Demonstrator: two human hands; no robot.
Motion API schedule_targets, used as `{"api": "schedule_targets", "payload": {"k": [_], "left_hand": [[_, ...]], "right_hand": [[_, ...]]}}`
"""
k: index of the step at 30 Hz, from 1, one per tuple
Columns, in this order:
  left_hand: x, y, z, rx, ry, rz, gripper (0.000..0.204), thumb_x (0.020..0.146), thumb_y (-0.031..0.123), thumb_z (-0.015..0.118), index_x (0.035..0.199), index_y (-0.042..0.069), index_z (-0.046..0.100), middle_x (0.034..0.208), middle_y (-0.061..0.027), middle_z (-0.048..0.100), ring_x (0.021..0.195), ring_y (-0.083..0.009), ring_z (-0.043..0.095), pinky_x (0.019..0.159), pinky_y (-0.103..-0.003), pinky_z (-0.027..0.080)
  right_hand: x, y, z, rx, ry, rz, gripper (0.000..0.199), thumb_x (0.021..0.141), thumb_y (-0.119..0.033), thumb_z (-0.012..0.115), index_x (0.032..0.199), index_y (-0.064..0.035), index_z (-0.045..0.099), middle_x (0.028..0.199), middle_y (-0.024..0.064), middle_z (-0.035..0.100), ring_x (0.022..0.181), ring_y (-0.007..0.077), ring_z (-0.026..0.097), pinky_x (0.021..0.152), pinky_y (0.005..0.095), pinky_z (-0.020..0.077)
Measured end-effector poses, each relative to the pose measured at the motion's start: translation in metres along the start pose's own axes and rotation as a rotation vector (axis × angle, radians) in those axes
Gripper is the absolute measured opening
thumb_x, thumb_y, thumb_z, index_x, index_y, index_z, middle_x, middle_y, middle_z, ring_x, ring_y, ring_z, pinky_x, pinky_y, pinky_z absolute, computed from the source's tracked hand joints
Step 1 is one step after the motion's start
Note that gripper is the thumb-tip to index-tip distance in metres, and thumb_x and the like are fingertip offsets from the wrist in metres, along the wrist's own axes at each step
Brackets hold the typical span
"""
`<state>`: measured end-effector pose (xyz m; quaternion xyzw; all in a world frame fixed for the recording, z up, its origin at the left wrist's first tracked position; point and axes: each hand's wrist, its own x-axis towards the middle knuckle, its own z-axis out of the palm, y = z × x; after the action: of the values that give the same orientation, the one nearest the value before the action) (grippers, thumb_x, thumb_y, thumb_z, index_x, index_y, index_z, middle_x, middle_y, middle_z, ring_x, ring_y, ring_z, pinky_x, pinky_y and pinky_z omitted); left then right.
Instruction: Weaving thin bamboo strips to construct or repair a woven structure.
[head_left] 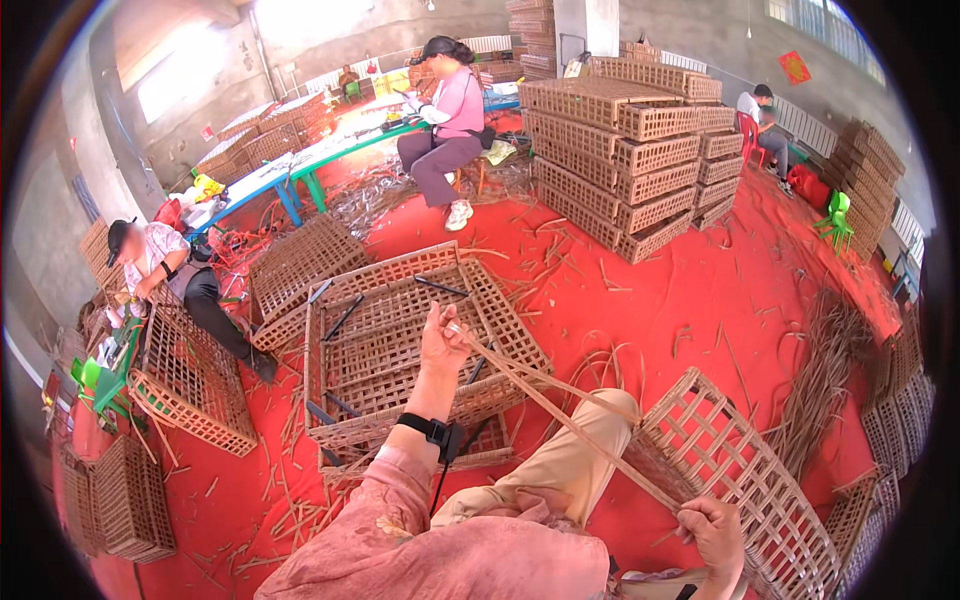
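My left hand (445, 342) is raised over the stack of woven trays, its fingers closed on a long tan wicker strip (570, 425). From there the strip runs down to the right, doubled for part of its length, crossing above my knee. Low on the right, my right hand (712, 532) has curled fingers pinching the strip's lower part beside a woven basket (725, 445). That basket leans against my leg, its open lattice facing up. Left of my knee lie stacked shallow trays (385, 265) with dark bars set across their corners.
Tall stacks of woven trays (625, 150) rise at the back. One person (455, 110) sits by a long table (340, 150); another (165, 265) handles a basket (190, 375) at left. Loose strips (825, 370) heap at right, and scraps litter the red floor covering (690, 330).
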<state>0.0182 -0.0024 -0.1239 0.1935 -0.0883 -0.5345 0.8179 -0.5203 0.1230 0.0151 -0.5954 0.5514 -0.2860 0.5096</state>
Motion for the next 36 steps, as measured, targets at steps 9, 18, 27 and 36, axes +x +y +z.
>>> {"api": "schedule_targets", "payload": {"k": [9,18,27,36], "left_hand": [[0.015,-0.002,-0.015,0.137,0.207,-0.053,0.038,0.103,0.040,0.058,0.082,0.010,0.067,0.053,0.0047,0.050,0.045,-0.0112,0.044,0.047,-0.028,0.037],[-0.051,-0.005,0.073,1.100,0.001,0.587,0.014,0.099,0.016,0.061,0.098,0.003,0.065,0.085,-0.0010,0.061,0.078,-0.0101,0.058,0.074,-0.028,0.049],[-0.170,-0.103,0.142,1.390,-1.066,0.009,0.014,0.094,0.010,0.065,0.104,0.002,0.071,0.098,-0.0104,0.070,0.093,-0.0202,0.067,0.082,-0.032,0.051],[-0.156,-0.112,0.142,1.438,-0.912,-0.024,0.010,0.089,0.009,0.073,0.092,0.000,0.070,0.077,-0.0073,0.066,0.071,-0.0139,0.062,0.065,-0.029,0.049]], "right_hand": [[0.014,-0.024,0.024,0.194,0.061,0.038,0.009,0.091,-0.005,0.067,0.094,0.0023,0.070,0.058,0.0043,0.061,0.044,0.0091,0.055,0.040,0.0228,0.0415],[0.053,-0.016,0.093,-0.047,-0.006,-0.097,0.013,0.094,-0.015,0.065,0.095,-0.0022,0.070,0.068,0.0100,0.061,0.054,0.0119,0.058,0.052,0.0293,0.0442],[0.041,-0.015,0.119,-0.116,0.006,-0.075,0.010,0.092,-0.012,0.070,0.094,-0.0024,0.071,0.069,0.0144,0.065,0.056,0.0140,0.060,0.055,0.0305,0.0481],[0.046,-0.006,0.099,-0.152,0.353,-0.069,0.019,0.095,-0.013,0.069,0.110,-0.0018,0.068,0.068,0.0107,0.067,0.059,0.0148,0.063,0.058,0.0311,0.0499]]}}
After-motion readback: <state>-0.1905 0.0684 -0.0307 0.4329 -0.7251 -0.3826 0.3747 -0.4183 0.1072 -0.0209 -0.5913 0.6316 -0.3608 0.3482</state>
